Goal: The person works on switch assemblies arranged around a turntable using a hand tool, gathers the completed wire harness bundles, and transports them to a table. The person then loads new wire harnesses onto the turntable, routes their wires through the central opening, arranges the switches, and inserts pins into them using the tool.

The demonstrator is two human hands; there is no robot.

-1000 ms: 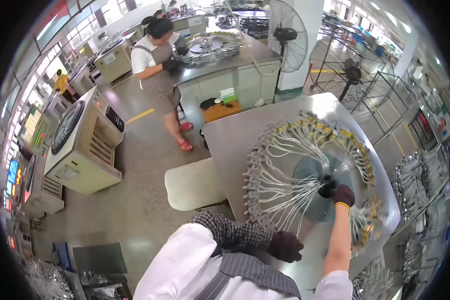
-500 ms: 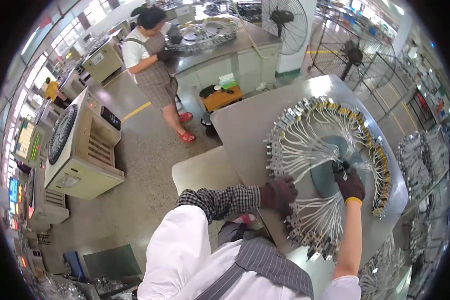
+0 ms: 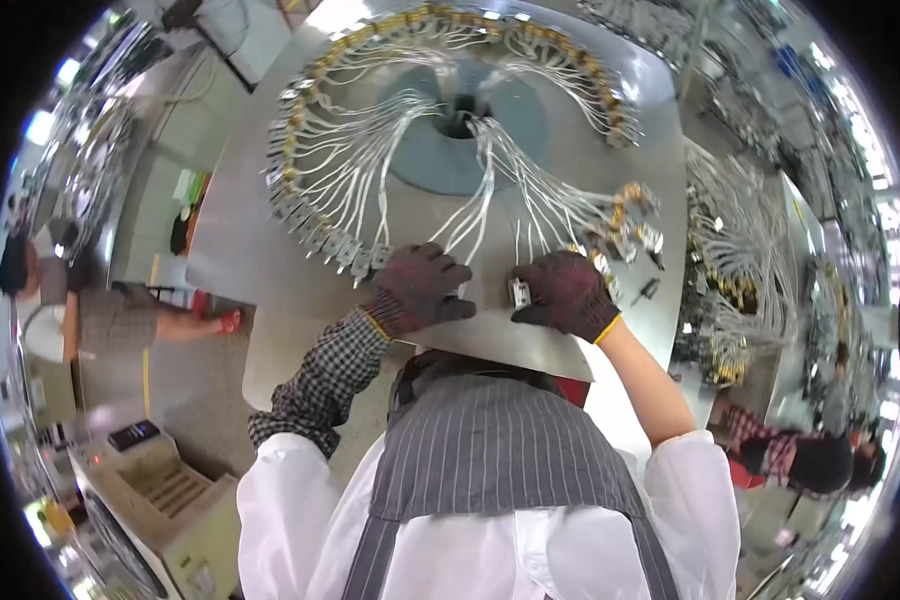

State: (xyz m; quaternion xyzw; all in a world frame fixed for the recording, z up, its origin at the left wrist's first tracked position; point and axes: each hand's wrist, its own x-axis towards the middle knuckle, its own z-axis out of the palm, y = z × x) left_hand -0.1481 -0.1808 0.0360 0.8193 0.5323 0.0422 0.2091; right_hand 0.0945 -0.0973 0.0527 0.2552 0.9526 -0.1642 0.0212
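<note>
Both my hands wear dark gloves and rest near the front edge of the metal table. Fingers of my left hand (image 3: 422, 288) are closed around connectors at the ends of white wires. My right hand (image 3: 566, 292) grips a small metal connector (image 3: 520, 293), its fingers bent. White wires (image 3: 375, 160) fan out from a dark hole (image 3: 460, 124) in a round grey-blue disc (image 3: 410, 160) to a ring of metal and yellow connectors (image 3: 286, 150). A separate cluster of connectors (image 3: 635, 215) lies right of my right hand.
The metal table (image 3: 235, 240) spans the middle. More wire bundles (image 3: 745, 240) hang or lie on the right. At the left stands a person (image 3: 115, 318) in red shoes, beside a workbench. A beige machine (image 3: 155, 500) is at the lower left, and another person (image 3: 800, 455) is at the lower right.
The view has turned toward the table. My right hand has left the disc's centre for the front edge. My left hand has closed on connectors there.
</note>
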